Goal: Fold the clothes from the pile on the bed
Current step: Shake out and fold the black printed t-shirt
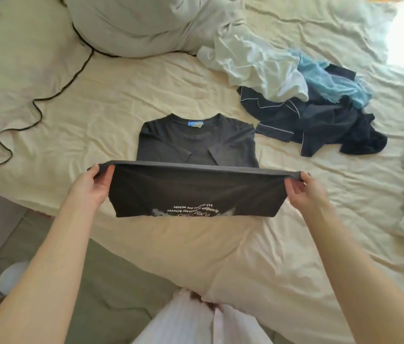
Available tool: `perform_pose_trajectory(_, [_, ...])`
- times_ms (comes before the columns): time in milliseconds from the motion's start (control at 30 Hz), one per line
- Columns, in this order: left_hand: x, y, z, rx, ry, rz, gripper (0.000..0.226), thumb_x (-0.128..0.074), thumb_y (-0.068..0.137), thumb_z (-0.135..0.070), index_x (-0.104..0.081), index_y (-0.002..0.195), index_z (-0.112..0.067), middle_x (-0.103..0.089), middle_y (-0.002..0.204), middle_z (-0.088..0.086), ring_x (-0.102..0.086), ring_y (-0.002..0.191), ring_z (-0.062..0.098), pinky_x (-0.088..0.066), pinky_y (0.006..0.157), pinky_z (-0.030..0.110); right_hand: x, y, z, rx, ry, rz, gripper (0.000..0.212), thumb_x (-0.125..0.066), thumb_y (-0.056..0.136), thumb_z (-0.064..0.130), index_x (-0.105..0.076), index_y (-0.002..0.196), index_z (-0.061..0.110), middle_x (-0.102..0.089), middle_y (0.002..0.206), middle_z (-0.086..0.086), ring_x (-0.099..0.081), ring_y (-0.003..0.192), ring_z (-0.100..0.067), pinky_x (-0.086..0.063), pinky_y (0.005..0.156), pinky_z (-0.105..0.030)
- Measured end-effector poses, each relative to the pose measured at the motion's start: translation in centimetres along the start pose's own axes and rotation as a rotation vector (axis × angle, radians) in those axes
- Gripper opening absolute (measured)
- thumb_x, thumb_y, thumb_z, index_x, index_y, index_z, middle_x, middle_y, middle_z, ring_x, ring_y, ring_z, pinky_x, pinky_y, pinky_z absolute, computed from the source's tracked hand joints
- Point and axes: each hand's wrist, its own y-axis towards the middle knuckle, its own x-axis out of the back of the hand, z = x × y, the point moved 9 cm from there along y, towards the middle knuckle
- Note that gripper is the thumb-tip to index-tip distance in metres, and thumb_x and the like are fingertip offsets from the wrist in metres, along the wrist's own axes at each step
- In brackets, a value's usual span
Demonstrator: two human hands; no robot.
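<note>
The T-shirt lies mid-bed; the clothes pile sits at its two o'clock, a pillow at twelve, a cable at nine.

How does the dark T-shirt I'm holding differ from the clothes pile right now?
The dark T-shirt lies flat with its sleeves folded in, its hem lifted by the left hand and right hand; the clothes pile is crumpled and untouched. The T-shirt is one colour; the pile mixes white, blue and navy. Both rest on the bed.

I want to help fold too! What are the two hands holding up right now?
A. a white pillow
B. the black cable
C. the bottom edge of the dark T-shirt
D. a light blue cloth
C: the left hand and right hand each pinch a corner of the dark T-shirt, lifting its bottom edge off the bed.
</note>
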Motion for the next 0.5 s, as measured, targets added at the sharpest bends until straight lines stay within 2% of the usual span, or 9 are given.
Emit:
perform_pose_trajectory(33, [-2.0, 1.3, -0.3, -0.003, -0.002, 0.002, 0.019, -0.04, 0.099, -0.004, -0.049, 0.083, -0.003, -0.055, 0.09, 0.011, -0.049, 0.125, 0.023, -0.051, 0.074, 0.019, -2.0, 1.0, 0.6, 0.003, 0.003, 0.003, 0.02, -0.052, 0.096, 0.011, -0.053, 0.116, 0.005, -0.059, 0.106, -0.007, -0.061, 0.094, -0.02, -0.055, 0.062, -0.028])
perform_pose_trajectory(100, [-5.7, 4.2, -0.8, -0.001, 0.007, 0.002, 0.02, -0.039, 0.099, -0.004, -0.049, 0.081, -0.002, -0.058, 0.101, 0.013, -0.049, 0.125, 0.023, -0.052, 0.07, 0.019, -5.5, 3.3, 1.6, 0.015, 0.014, -0.006, 0.025, -0.053, 0.096, 0.011, -0.052, 0.12, 0.005, -0.061, 0.102, -0.009, -0.062, 0.083, -0.019, -0.055, 0.051, -0.027])
perform_pose_trajectory(133, [-7.3, 5.7, -0.9, 0.006, 0.018, -0.003, 0.021, -0.038, 0.099, -0.004, -0.049, 0.081, -0.002, -0.058, 0.111, 0.014, -0.049, 0.124, 0.023, -0.052, 0.067, 0.02, -7.1, 4.6, 1.9, 0.018, 0.011, -0.012, 0.023, -0.052, 0.096, 0.011, -0.053, 0.118, 0.006, -0.061, 0.103, -0.009, -0.061, 0.082, -0.018, -0.055, 0.048, -0.027])
perform_pose_trajectory(233, [-11.1, 10.4, -0.9, 0.022, 0.046, -0.014, 0.02, -0.039, 0.099, -0.003, -0.049, 0.082, -0.001, -0.056, 0.121, 0.015, -0.052, 0.121, 0.024, -0.054, 0.059, 0.023, -11.6, 8.4, 2.4, 0.013, -0.016, -0.012, 0.013, -0.05, 0.097, 0.009, -0.054, 0.108, 0.007, -0.061, 0.104, -0.009, -0.062, 0.088, -0.019, -0.055, 0.048, -0.027])
perform_pose_trajectory(300, [-13.0, 13.2, -0.7, 0.027, 0.067, -0.047, 0.02, -0.039, 0.099, -0.003, -0.049, 0.082, 0.0, -0.052, 0.13, 0.016, -0.053, 0.119, 0.024, -0.054, 0.067, 0.022, -13.9, 11.0, 2.5, 0.0, -0.02, -0.03, 0.009, -0.05, 0.097, 0.011, -0.055, 0.103, 0.007, -0.062, 0.104, -0.007, -0.063, 0.095, -0.018, -0.055, 0.054, -0.026])
perform_pose_trajectory(400, [-15.5, 17.1, -0.1, 0.039, 0.049, -0.047, 0.019, -0.037, 0.099, -0.003, -0.052, 0.089, 0.004, -0.05, 0.135, 0.016, -0.051, 0.122, 0.025, -0.047, 0.086, 0.019, -17.3, 14.5, 2.3, -0.02, 0.023, -0.021, 0.027, -0.048, 0.098, 0.014, -0.054, 0.123, 0.005, -0.063, 0.105, -0.007, -0.063, 0.102, -0.018, -0.055, 0.064, -0.026])
perform_pose_trajectory(433, [-16.4, 18.2, 0.1, 0.031, 0.051, -0.017, 0.021, -0.035, 0.1, -0.004, -0.052, 0.103, 0.008, -0.048, 0.137, 0.016, -0.049, 0.124, 0.026, -0.044, 0.091, 0.019, -18.3, 15.6, 2.4, -0.004, 0.073, -0.002, 0.034, -0.046, 0.099, 0.015, -0.048, 0.131, 0.005, -0.062, 0.112, -0.009, -0.062, 0.105, -0.02, -0.056, 0.071, -0.028])
perform_pose_trajectory(500, [-17.5, 20.2, 0.8, 0.011, 0.12, 0.049, 0.035, -0.031, 0.102, -0.007, -0.037, 0.134, 0.006, -0.042, 0.142, 0.016, -0.046, 0.128, 0.028, -0.043, 0.098, 0.026, -19.8, 17.6, 2.3, 0.018, 0.127, 0.056, 0.045, -0.044, 0.1, 0.02, -0.034, 0.142, 0.006, -0.049, 0.136, -0.013, -0.052, 0.123, -0.026, -0.05, 0.093, -0.035])
